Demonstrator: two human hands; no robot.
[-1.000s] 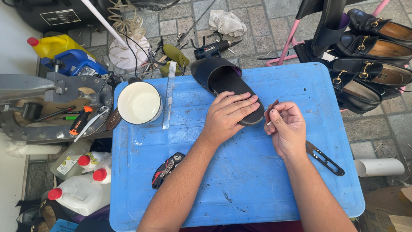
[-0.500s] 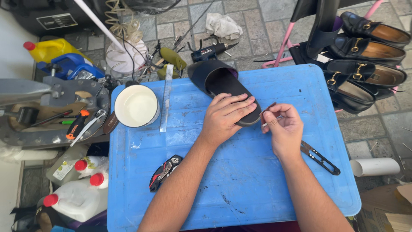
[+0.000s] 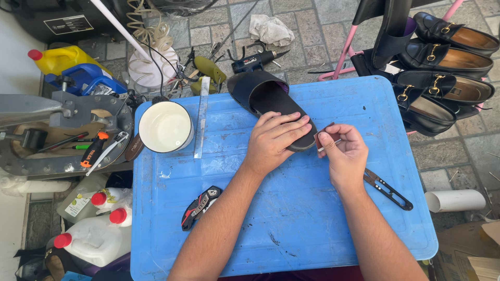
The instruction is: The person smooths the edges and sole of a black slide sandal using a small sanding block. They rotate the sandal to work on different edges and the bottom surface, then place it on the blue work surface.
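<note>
Fingers [image 3: 284, 125] of my left hand [image 3: 275, 141] are lying flat, pressing the black sandal's [image 3: 271, 101] heel; my right hand [image 3: 345, 153] is pinching a small strip [image 3: 327, 147] just beside it

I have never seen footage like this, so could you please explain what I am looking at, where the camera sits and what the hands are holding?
There is no machine here: a person works with two bare hands, filmed by a camera worn on their head and looking down. The work surface is a blue table. The left hand presses flat on the heel end of a black sandal. The right hand pinches a small thin tool at the sandal's heel; I cannot tell what kind. Also on the table lie a white bowl, a clear ruler, a folding knife and black snips. Loafers hang on a rack to the right.
</note>
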